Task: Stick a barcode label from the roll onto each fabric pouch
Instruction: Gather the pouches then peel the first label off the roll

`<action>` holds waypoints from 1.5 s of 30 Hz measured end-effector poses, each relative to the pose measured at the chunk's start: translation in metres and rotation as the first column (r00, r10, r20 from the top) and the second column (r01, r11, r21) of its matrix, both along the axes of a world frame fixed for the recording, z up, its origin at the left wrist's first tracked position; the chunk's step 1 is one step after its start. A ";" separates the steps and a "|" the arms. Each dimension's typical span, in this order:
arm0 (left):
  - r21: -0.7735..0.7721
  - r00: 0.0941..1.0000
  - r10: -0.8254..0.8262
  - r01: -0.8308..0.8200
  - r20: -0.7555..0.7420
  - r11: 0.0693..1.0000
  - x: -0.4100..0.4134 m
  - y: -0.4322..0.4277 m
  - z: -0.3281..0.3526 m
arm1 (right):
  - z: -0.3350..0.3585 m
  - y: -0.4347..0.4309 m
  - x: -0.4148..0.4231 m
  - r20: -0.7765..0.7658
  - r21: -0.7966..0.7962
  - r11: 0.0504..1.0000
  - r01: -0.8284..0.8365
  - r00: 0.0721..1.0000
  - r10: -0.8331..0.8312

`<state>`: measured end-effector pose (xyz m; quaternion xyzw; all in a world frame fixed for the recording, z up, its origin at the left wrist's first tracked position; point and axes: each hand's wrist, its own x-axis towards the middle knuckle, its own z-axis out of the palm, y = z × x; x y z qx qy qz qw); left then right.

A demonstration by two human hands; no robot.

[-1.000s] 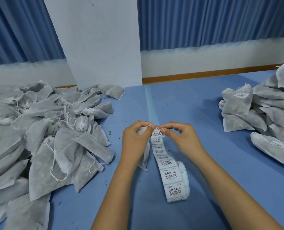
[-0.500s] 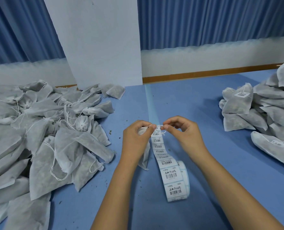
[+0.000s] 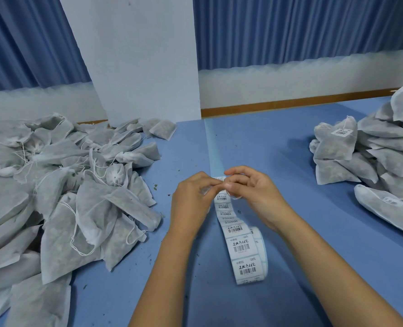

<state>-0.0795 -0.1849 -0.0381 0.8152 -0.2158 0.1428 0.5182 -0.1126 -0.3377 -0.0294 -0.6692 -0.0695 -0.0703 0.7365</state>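
White label strip (image 3: 230, 228) between left hand (image 3: 191, 204), right hand (image 3: 254, 197)

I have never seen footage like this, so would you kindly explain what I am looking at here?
There is no machine: a person works with bare hands, and the one picture comes from a camera worn on their head, looking down. On the blue table a heap of fabric pouches without visible labels lies on the left; labelled pouches are stacked on the right. Between them lies a label roll, its label strip running up to the hands. The left hand and right hand pinch that strip's upper end. Whether a pouch is held too is unclear.
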 end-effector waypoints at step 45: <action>0.038 0.997 -0.067 0.068 -0.032 0.997 -0.003 0.004 0.006 | -0.004 -0.001 0.001 0.164 -0.177 0.951 0.253 0.961 -0.225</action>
